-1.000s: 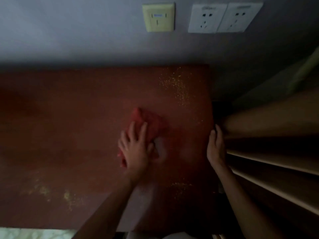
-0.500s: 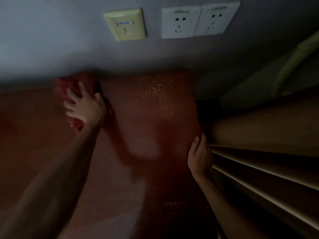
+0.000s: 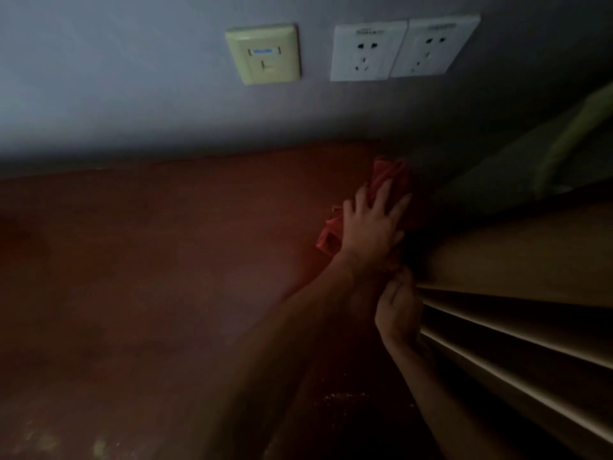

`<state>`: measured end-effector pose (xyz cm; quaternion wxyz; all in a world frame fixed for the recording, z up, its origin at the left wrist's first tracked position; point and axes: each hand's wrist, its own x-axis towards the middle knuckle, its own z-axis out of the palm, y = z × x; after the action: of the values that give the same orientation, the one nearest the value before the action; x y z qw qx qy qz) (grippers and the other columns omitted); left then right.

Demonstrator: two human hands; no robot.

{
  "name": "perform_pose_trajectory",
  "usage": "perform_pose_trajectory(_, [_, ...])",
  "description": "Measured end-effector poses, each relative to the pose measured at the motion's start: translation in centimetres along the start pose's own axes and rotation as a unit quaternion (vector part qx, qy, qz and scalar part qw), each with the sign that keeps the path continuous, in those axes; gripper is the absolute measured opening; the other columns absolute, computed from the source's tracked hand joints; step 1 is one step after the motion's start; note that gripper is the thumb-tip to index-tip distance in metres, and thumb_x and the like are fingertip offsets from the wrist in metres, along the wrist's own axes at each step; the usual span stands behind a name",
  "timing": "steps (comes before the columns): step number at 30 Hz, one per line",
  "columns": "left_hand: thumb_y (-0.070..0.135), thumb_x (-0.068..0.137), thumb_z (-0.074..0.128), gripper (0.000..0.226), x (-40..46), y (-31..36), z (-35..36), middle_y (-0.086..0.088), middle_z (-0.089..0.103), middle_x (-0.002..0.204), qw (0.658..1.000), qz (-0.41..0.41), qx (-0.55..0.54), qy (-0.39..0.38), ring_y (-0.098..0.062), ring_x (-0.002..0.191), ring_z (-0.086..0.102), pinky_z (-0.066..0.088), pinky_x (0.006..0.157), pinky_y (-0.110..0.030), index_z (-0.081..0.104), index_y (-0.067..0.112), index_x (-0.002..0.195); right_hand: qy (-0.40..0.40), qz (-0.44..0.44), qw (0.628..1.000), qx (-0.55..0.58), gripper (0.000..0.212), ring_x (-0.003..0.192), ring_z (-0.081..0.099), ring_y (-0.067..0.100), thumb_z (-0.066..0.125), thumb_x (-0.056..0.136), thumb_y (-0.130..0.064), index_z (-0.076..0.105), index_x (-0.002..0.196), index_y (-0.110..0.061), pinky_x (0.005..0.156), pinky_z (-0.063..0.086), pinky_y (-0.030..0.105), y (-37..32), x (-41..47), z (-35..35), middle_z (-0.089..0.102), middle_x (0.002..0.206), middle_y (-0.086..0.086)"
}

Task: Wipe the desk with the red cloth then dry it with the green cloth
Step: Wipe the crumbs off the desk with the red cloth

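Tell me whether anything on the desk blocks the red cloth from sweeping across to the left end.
Nothing visible does. The left hand presses the red cloth at the far right corner of the desk; the rest of the dim surface shows only faint specks. The right hand rests at the right edge, outside that path.

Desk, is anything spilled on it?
Yes. Tiny yellow crumbs lie scattered on the near part of the desk, far from the red cloth under the left hand.

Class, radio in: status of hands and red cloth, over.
Left hand flat on red cloth, far right corner. Right hand at desk edge, grip unclear. Shelving close.
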<state>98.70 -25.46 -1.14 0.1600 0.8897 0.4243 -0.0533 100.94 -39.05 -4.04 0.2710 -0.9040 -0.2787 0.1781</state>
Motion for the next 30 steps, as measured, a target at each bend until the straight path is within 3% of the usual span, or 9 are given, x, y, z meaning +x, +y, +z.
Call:
perform_pose_trajectory(4, [0.043,0.089,0.058,0.071,-1.0,-10.7,-2.2,-0.006,0.018,0.163,0.984,-0.162,-0.015,0.07,-0.044,0.139,0.025,0.031,0.106,-0.057,0.026,0.04,0.152,-0.009,0.001,1.0,0.019,0.058,0.106,0.063,0.04,0.024,0.093,-0.036,0.051,0.135,-0.005,0.085,0.048,0.04,-0.5,0.0,0.0,0.064,0.122,0.023])
perform_pose_trajectory(8, [0.04,0.086,0.059,0.07,-5.3,-21.1,-3.3,-0.01,0.022,0.16,0.922,-0.358,-0.041,0.14,-0.046,0.135,0.029,0.03,0.106,-0.056,0.032,0.037,0.151,-0.015,0.003,1.0,0.026,0.057,0.107,0.063,0.038,0.024,0.096,-0.036,0.049,0.137,-0.006,0.085,0.048,0.038,-0.4,-0.1,-0.1,0.064,0.122,0.021])
perform_pose_trajectory(13, [0.046,0.078,0.049,0.071,-8.7,-19.4,-1.7,-0.014,0.031,0.154,0.885,-0.435,-0.038,0.163,-0.048,0.121,0.04,0.035,0.097,-0.053,0.041,0.032,0.147,-0.009,0.001,0.999,0.036,0.055,0.106,0.063,0.037,0.025,0.096,-0.033,0.052,0.135,-0.004,0.083,0.047,0.035,-0.1,0.0,-0.1,0.065,0.121,0.021])
perform_pose_trajectory(16, [0.047,0.077,0.055,0.072,-8.3,-13.5,-0.5,-0.014,0.031,0.154,0.912,-0.382,-0.037,0.142,-0.048,0.115,0.042,0.037,0.093,-0.052,0.041,0.032,0.146,0.006,0.027,0.998,0.058,0.053,0.108,0.062,0.035,0.025,0.096,-0.032,0.052,0.135,-0.006,0.083,0.046,0.034,0.0,-0.1,-0.2,0.064,0.123,0.019])
perform_pose_trajectory(21, [0.049,0.077,0.069,0.072,-7.6,1.1,3.2,-0.015,0.041,0.15,0.978,-0.194,-0.046,0.059,-0.051,0.11,0.051,0.047,0.085,-0.057,0.047,0.034,0.143,0.051,0.094,0.976,0.19,0.048,0.113,0.061,0.028,0.03,0.095,-0.021,0.053,0.129,0.004,0.086,0.04,0.011,0.3,-0.2,-1.8,0.063,0.123,0.02])
perform_pose_trajectory(22, [0.051,0.077,0.065,0.067,-7.5,3.9,3.8,-0.015,0.045,0.147,0.989,-0.139,-0.042,0.034,-0.049,0.108,0.053,0.05,0.081,-0.055,0.051,0.034,0.14,0.06,0.102,0.974,0.195,0.049,0.112,0.06,0.032,0.031,0.094,-0.021,0.053,0.126,0.01,0.089,0.041,0.011,1.2,-0.4,-2.4,0.061,0.123,0.025])
perform_pose_trajectory(26, [0.055,0.069,0.071,0.059,-7.4,9.3,5.1,-0.006,0.055,0.138,0.997,0.06,0.006,-0.04,-0.041,0.107,0.057,0.052,0.077,-0.044,0.063,0.04,0.126,-0.001,0.22,0.965,0.145,0.061,0.102,0.06,0.052,0.034,0.087,-0.03,0.054,0.119,0.017,0.089,0.048,0.05,6.4,-2.8,-3.3,0.058,0.115,0.039])
perform_pose_trajectory(28, [0.054,0.071,0.072,0.058,-8.0,8.5,5.1,-0.005,0.053,0.138,0.996,0.084,0.015,-0.009,-0.038,0.107,0.055,0.05,0.077,-0.041,0.062,0.04,0.127,-0.024,0.283,0.943,0.174,0.039,0.102,0.061,0.049,0.043,0.094,-0.013,0.055,0.118,0.016,0.088,0.048,0.043,6.8,-3.3,-3.5,0.059,0.116,0.038])
perform_pose_trajectory(30, [0.051,0.074,0.069,0.063,-9.7,6.0,4.8,-0.005,0.048,0.144,0.997,0.069,-0.003,0.025,-0.039,0.111,0.048,0.049,0.079,-0.043,0.055,0.039,0.134,0.0,0.236,0.959,0.16,0.032,0.114,0.057,0.042,0.039,0.102,-0.008,0.055,0.121,0.013,0.091,0.039,0.033,5.4,-2.3,-3.5,0.057,0.125,0.032])
